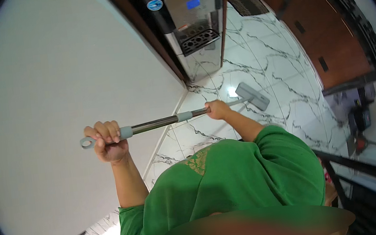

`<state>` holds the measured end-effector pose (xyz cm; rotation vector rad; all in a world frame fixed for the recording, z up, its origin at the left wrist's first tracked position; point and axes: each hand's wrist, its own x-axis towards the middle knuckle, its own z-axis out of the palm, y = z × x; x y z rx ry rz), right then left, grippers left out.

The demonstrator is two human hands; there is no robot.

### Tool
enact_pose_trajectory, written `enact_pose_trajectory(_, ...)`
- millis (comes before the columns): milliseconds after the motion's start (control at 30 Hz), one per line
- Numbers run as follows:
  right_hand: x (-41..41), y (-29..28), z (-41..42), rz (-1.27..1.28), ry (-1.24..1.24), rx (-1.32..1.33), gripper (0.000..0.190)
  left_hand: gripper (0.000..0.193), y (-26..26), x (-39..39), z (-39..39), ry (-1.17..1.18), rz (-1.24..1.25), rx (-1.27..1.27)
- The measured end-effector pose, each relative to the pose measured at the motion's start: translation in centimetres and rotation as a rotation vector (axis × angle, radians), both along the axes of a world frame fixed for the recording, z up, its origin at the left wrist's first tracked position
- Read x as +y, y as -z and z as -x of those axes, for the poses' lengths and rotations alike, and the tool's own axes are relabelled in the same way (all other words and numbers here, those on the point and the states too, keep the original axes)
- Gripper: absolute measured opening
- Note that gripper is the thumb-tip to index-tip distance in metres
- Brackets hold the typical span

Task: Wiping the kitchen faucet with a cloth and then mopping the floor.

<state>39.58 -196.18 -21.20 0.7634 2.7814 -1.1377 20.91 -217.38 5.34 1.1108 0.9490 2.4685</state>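
Observation:
A flat mop with a metal telescopic pole (155,124) slants across in front of me. My left hand (110,141) wraps its grey grip, just below the looped end. Farther down, past the grey collar (184,117), my right hand (217,110) closes around the pole. The grey rectangular mop head (252,96) lies on the white marble-patterned tile floor (196,130), beyond my right hand. The pad under the head is hidden.
A water dispenser (194,16) with a drip tray stands ahead beside the plain wall (65,79). Brown cabinets (325,39) line the right side, with a dark striped mat (247,1) near their far end. A dark metal frame (353,164) stands at lower right.

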Motion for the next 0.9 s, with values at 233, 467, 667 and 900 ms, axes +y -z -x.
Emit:
enact_pose_trajectory(233, -2.1, 1.6, 1.2, 0.031, 0.128, 0.108, 0.014, 0.023, -1.0, 0.0, 1.2, 0.170, 0.123, 0.098)
enact_pose_trajectory(467, -8.4, -3.3, 5.0, 0.178, -0.097, 0.153, 0.020, 0.026, -8.5, -1.5, 3.3, -0.026, -0.200, 0.224)
enact_pose_trajectory(667, -4.1, -1.6, -2.2, 0.014, -0.040, 0.122, 0.019, 0.016, -5.2, 0.4, -0.2, 0.289, -0.230, 0.210)
enact_pose_trajectory(900, 4.0, 3.8, -12.2, -0.213, 0.256, 0.040, 0.008, 0.023, 4.0, 5.1, -7.2, 0.544, 0.080, 0.019)
